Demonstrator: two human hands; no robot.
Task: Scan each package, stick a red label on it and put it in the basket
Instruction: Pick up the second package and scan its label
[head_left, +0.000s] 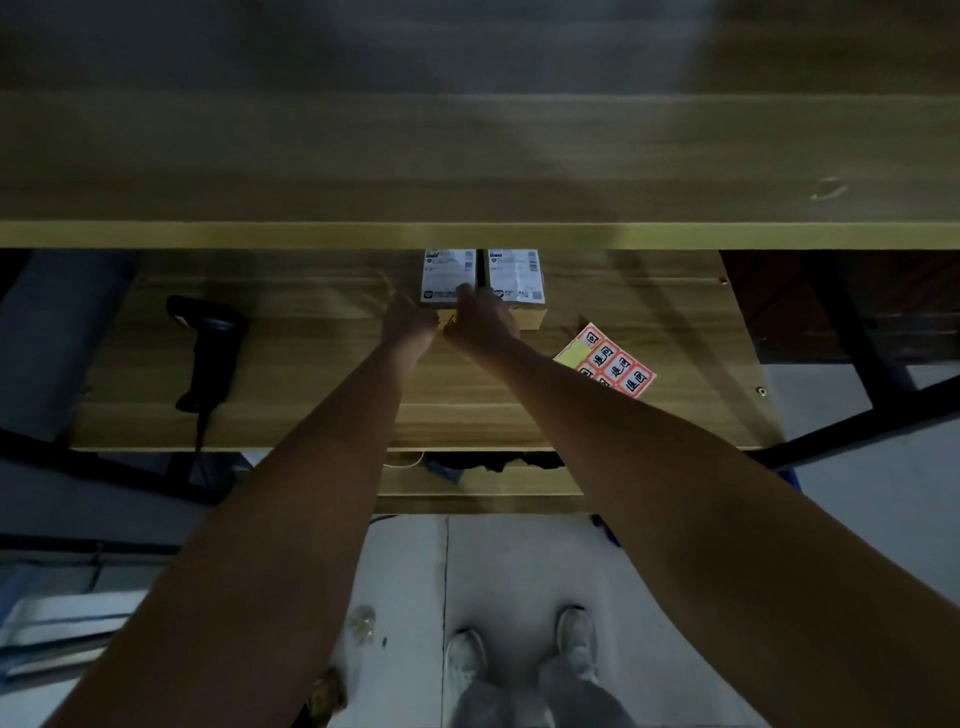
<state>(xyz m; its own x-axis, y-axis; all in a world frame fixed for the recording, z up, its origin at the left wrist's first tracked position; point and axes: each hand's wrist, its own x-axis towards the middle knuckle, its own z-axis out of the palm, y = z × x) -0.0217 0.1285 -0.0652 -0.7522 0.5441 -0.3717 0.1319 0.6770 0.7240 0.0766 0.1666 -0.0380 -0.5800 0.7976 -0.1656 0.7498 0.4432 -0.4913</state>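
Observation:
Two cardboard packages with white shipping labels stand side by side at the back of the lower wooden shelf (322, 415): the left package (447, 275) and the right package (517, 278). My right hand (480, 319) grips the left package, fingers laid over its top right edge and thumb low at its front. At that package's front left corner is my left hand (409, 317), touching it; its fingers are blurred and dim. A sheet of red labels (608, 364) lies right of my right forearm. The black handheld scanner (210, 340) lies at the shelf's left. No basket is in view.
An upper wooden shelf (467, 234) overhangs the packages and hides their far ends. The scanner's cable hangs over the front edge. Black frame bars run at both sides. Below are a lower board, the pale floor and my shoes.

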